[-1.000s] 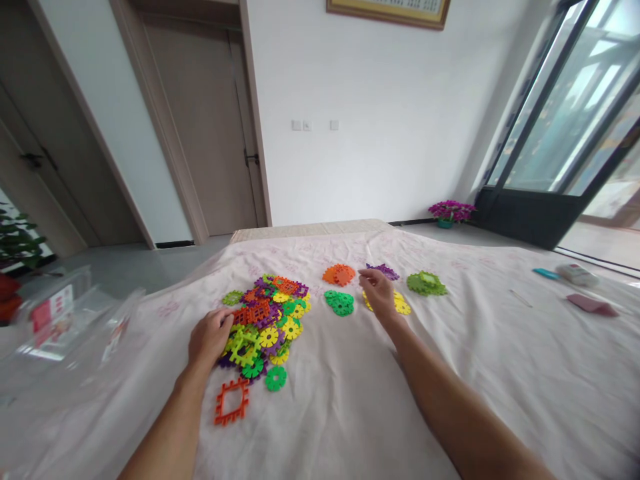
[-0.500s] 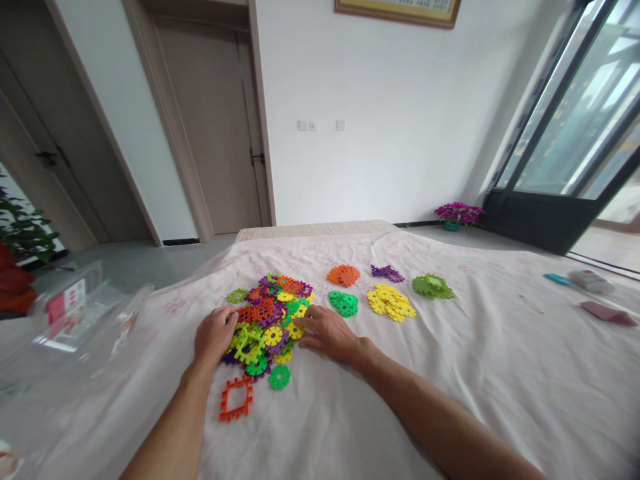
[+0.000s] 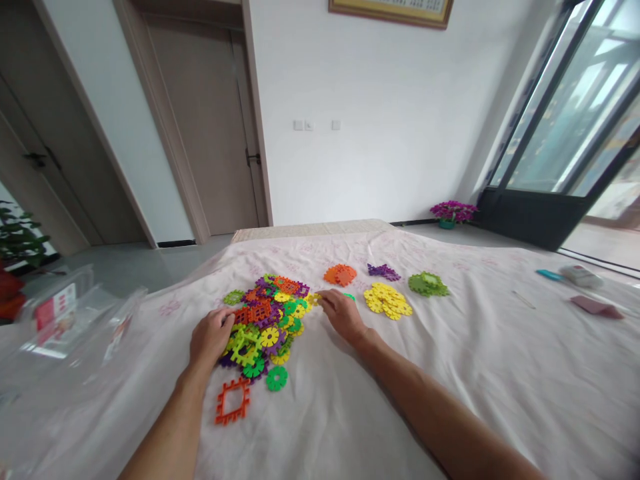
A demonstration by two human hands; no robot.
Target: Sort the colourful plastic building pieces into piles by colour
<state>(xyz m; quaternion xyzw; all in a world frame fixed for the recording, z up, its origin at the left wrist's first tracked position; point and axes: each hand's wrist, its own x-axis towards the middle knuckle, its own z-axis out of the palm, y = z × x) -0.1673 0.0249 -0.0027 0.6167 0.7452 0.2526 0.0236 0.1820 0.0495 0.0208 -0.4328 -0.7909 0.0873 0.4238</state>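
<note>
While right hand [image 3: 345, 317] pinches yellow piece [image 3: 316, 300] at mixed pile [image 3: 267, 323], 2 o'clock edge, left hand [image 3: 211, 337] curls at 9, can't tell if gripping | apart already, 2–3 o'clock: orange pile [image 3: 340, 274], purple pile [image 3: 384, 272], yellow pile [image 3: 386, 300], lime pile [image 3: 424, 288], mostly hidden green pile [image 3: 349, 297] | remaining: jumbled mixed pile

White wall [image 3: 350, 173] is filling bkgd; framed pic [image 3: 390, 9] is hanging up top, cropped. Sml wall plates [image 3: 299, 125] are sitting approx. mid-wall. Taupe door [image 3: 195, 127] is standing shut L of ctr; 2nd door [image 3: 55, 133] is showing far L. Black skirting [image 3: 176, 244] is edging grey floor [image 3: 150, 267]. Dark-framed glazing [image 3: 555, 147] is letting daylight in, R. Purple flowers [image 3: 453, 210] are standing nr it; leafy plant [image 3: 20, 233] is peeking in, L.
</note>
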